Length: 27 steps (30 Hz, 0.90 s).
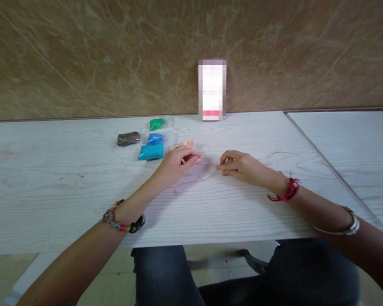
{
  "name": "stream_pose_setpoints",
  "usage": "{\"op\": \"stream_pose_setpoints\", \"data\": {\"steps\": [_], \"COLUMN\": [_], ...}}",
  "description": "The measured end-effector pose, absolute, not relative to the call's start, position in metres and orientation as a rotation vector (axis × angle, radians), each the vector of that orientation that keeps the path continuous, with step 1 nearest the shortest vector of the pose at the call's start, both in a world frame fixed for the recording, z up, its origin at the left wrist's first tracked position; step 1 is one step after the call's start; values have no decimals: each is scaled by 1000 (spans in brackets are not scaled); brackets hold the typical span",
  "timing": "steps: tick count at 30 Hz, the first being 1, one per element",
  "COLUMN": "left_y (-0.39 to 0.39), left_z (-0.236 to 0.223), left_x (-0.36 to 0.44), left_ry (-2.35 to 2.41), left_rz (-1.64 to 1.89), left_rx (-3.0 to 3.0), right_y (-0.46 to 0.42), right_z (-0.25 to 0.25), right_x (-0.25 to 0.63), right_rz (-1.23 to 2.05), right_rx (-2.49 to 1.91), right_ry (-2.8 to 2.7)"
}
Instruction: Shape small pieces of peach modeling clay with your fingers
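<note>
My left hand is closed in a pinch above the white table, with a small pale peach piece showing at its fingertips. Just behind it lies a packet of peach-coloured, clay-like material, partly covered by the fingers. My right hand is also pinched, a short way to the right; whatever it holds is too small to make out. Left of my left hand lie a turquoise packet, a blue packet, a green packet and a brown packet, all in clear plastic.
A phone with a blurred, bright screen leans upright against the brown marbled wall. The white wood-grain table has a seam on the right. My legs are under its front edge.
</note>
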<state>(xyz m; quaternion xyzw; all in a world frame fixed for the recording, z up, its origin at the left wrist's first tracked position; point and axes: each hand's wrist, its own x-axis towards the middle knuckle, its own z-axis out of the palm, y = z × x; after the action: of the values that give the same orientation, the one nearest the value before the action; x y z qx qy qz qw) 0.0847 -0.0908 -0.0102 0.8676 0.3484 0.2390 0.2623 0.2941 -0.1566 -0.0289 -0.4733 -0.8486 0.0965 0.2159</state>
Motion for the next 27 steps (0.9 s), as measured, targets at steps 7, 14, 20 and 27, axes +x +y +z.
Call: {"op": "stream_pose_setpoints", "data": {"steps": [7,14,20,27], "left_y": [-89,-90,-89,-89], "left_z": [-11,-11,-11,-11], "left_x": [84,84,84,84], "left_ry": [933,918,940,954], "left_rz": [637,614,572,622], "left_rx": [2346,2346,2331,2359], "right_y": [-152,-150,-148,-149], "right_z": [-31,-32,-31,-31], "right_x": [297,301,302,303], "right_rz": [289,263,297,311], "right_rx": [-1307,-1308,-1241,-1200], "right_ry": [-2269,-2254,-2306,-2349]}}
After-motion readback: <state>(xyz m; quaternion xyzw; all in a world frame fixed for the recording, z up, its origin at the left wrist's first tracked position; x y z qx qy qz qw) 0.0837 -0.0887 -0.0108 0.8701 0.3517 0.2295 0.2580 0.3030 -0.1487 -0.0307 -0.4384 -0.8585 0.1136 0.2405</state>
